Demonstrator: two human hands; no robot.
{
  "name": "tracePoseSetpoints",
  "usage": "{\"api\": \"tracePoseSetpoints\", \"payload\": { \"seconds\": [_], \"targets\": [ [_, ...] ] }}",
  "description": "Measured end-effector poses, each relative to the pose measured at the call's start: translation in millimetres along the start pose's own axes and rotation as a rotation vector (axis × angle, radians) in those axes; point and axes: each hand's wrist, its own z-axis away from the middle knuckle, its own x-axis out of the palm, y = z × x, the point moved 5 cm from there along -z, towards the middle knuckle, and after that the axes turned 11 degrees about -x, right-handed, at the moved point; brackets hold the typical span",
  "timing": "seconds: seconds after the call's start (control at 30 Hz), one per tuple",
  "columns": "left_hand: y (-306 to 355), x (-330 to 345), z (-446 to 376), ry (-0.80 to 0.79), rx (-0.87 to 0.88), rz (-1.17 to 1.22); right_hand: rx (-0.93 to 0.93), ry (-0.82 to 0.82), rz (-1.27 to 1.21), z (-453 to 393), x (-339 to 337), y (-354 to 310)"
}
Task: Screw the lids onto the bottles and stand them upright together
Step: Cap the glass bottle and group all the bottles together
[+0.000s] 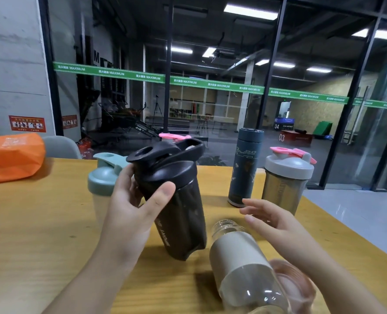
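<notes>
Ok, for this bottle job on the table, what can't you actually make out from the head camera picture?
- Green-lidded shaker: its right side is hidden by the left hand and the black shaker.
- Pink lid behind the black shaker: whatever it sits on is hidden.
- Lying lidless bottle: its base is cut off by the bottom edge.
- Pinkish clear object: blurred, partly behind the right hand's forearm; unidentifiable.
- Black shaker's lid: whether fully screwed down cannot be told.

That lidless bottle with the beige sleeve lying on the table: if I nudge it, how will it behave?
The lidless bottle lies on its side and looks round, so it will probably roll on the smooth table. It appears empty, so likely light. The clear neck may be slippery or fragile; gripping the sleeve seems safer for the right hand.
</notes>
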Motion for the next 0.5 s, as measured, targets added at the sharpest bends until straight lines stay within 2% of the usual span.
{"api": "tracePoseSetpoints", "payload": {
  "seconds": [0.27,0.5],
  "targets": [
    [-10,3,-1,0.051,-0.052,-0.145,0.088,-0.090,0.098,-1,3,9],
    [-23,1,-4,0.057,-0.069,-0.174,0.173,-0.134,0.111,2,1,11]
  ]
}}
